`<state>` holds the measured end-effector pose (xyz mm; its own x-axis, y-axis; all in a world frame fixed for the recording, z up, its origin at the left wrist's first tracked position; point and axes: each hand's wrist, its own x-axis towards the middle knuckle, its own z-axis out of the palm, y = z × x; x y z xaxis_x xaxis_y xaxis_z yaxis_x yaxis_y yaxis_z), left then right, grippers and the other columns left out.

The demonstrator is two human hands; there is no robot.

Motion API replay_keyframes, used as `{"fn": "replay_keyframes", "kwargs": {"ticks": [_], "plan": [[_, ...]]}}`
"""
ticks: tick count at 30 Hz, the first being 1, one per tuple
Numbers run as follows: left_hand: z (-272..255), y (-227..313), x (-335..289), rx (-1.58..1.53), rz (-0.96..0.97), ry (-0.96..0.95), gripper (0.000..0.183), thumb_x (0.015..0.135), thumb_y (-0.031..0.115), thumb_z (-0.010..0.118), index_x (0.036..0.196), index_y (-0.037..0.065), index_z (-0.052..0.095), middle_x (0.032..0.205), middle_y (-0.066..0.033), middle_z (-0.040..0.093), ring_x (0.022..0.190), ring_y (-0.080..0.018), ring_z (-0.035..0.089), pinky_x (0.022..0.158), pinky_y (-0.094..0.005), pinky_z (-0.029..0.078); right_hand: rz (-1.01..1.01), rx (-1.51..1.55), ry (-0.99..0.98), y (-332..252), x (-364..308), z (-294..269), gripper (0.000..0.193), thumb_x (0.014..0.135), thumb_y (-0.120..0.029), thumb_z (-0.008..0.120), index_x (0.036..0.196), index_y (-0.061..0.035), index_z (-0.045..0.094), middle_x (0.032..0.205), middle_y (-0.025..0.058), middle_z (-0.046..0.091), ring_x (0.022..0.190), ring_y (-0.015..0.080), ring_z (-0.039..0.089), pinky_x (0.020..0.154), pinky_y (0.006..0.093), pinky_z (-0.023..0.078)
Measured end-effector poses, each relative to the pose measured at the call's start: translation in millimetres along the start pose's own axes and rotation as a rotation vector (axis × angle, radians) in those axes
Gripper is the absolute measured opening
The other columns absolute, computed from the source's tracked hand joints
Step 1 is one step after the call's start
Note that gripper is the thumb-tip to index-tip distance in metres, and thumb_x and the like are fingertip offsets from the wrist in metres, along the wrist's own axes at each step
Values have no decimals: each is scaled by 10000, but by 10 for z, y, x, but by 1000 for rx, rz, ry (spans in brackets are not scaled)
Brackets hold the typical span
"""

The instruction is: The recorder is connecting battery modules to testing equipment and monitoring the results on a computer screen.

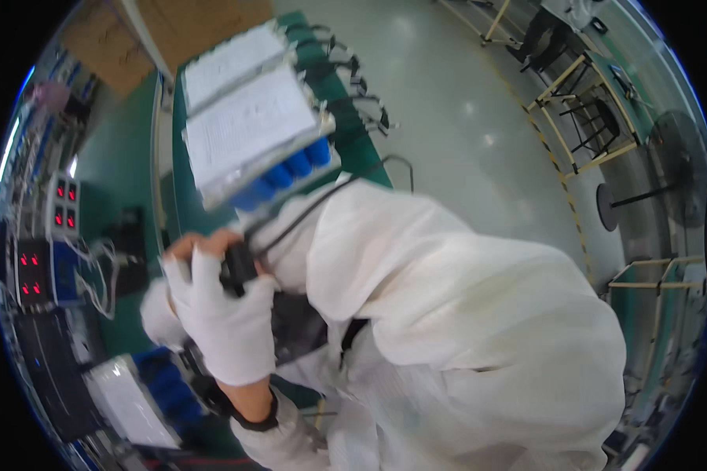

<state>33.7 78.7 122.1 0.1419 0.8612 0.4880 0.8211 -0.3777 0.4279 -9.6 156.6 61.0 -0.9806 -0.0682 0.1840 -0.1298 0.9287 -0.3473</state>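
My left hand [226,326], in a white glove that leaves the fingertips bare, is closed round a small black device [239,265]. A black cable [310,210] runs from this device along my right sleeve [448,275]. The device sits close to the cuff end of that sleeve. My right arm reaches across from the right, and its hand is mostly hidden behind the left one. A white rounded shape [160,315] shows beyond the left hand; whether it is my right glove is unclear. Round my left wrist is a black band [251,412].
A green table [184,184] holds trays with blue cups [294,163], covered by white sheets [251,122]. Black cables [353,74] hang at its right edge. Another tray with a sheet [133,404] lies lower left, near boxes with red displays [33,275]. A fan [675,169] stands right.
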Motion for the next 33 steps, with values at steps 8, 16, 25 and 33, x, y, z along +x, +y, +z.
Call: {"fn": "replay_keyframes", "kwargs": {"ticks": [8,16,25,33], "plan": [[-178,43,-434,77,54,228,652,759,323,753,1285,20,513,1194,-175,528,1195,-297,448,945,-395,395,32,179,94,212,-246,-227,248,823,-211,540,951,-24,643,842,192,652,815,369,631,724,425,513],[78,-473,-2142,-593,-890,10,471,924,382,511,1095,-51,587,1144,-166,572,1077,-285,531,953,-379,392,436,545,-747,-162,-2644,174,252,846,-238,552,969,-36,638,882,189,650,831,348,620,739,447,483],[455,-486,-3203,-520,-1390,98,350,965,261,448,1151,-13,561,1153,-126,568,1048,-240,525,940,-364,400,1060,849,-1003,-1049,-4044,1528,269,823,-257,590,893,-13,677,821,122,684,764,293,653,636,405,508],[281,-423,-2790,-661,-1170,103,193,884,56,512,1037,0,615,1025,-105,630,961,-203,581,874,-289,440,1072,279,-879,-536,-2773,385,358,814,-393,602,930,-75,718,850,212,663,799,366,637,715,445,496]]}}
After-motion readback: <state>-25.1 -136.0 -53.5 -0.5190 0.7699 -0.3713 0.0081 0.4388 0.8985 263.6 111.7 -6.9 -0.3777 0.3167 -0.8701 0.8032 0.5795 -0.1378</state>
